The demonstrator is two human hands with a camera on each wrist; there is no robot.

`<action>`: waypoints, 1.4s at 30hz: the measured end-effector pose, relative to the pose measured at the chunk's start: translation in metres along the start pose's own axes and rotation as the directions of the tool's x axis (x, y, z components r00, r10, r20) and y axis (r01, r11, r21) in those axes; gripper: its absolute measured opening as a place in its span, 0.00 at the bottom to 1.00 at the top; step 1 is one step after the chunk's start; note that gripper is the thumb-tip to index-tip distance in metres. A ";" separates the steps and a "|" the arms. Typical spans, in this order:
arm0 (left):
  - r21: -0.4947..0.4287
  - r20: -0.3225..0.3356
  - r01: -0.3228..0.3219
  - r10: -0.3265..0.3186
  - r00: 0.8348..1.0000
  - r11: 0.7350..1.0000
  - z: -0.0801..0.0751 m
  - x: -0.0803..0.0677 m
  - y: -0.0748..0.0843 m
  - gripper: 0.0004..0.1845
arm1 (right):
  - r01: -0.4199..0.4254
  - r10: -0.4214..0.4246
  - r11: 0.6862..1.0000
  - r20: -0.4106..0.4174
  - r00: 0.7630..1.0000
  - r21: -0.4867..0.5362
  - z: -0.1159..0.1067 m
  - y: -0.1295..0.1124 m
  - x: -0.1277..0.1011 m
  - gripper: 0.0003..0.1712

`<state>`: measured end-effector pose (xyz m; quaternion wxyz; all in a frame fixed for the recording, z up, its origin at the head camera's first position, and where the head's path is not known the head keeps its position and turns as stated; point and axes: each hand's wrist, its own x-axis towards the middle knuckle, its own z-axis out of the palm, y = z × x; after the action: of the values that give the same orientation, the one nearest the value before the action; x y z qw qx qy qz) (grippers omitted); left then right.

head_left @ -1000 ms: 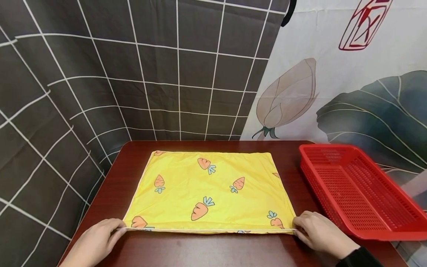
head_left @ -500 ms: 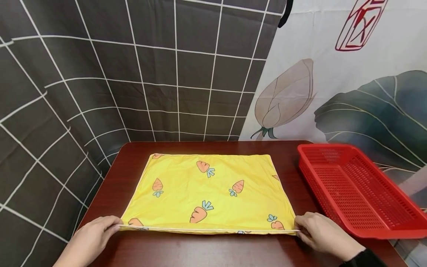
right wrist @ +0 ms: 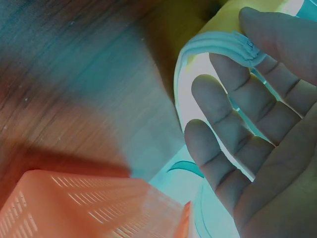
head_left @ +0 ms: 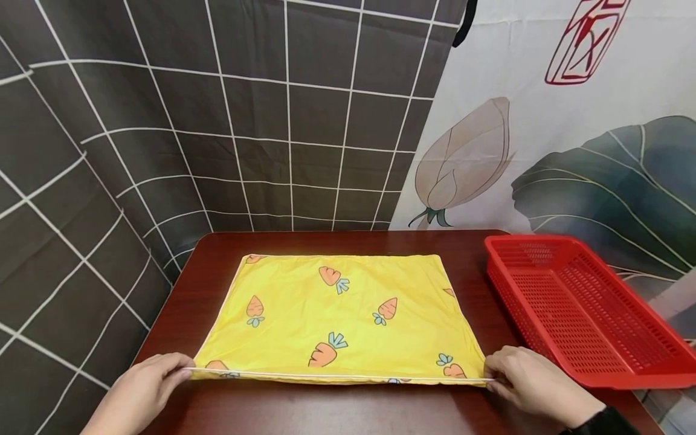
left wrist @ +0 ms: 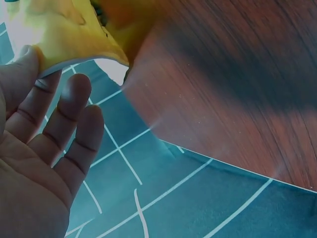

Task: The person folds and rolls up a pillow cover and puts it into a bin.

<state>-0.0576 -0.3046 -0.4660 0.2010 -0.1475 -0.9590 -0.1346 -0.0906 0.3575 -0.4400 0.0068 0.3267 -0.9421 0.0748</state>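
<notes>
A yellow pillowcase (head_left: 304, 314) with a carrot print and white edging lies flat and spread wide on the dark red-brown table. My left hand (head_left: 144, 389) pinches its near left corner between thumb and forefinger; the left wrist view shows the other fingers loosely bent below the cloth (left wrist: 74, 34). At the near right corner, my right hand (head_left: 535, 383) pinches the edge in the same way. A ribbed white strip (right wrist: 218, 42) shows near the thumb in the right wrist view. Between both hands the near edge is stretched almost straight, slightly raised.
A red perforated plastic basket (head_left: 576, 374) stands on the table's right side, close to my right hand. Bare table (head_left: 326, 414) lies in front of the pillowcase. Behind hang a dark grid-patterned cloth (head_left: 261, 109) and a white sheet with a flower print (head_left: 467, 157).
Both hands have moved slightly apart, the left one further left. The pillowcase has slid a little toward me, its far edge now lower in the head view. Both corners stay gripped.
</notes>
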 end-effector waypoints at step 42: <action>-0.064 0.073 0.011 -0.006 0.997 0.998 -0.038 0.011 0.003 0.19 | -0.177 0.173 0.984 0.182 0.968 0.003 -0.060 -0.002 0.008 0.14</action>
<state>-0.0532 -0.3111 -0.4266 0.1606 -0.1545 -0.9615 -0.1609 -0.0982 0.3599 -0.3798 -0.0884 0.2478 -0.9632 0.0541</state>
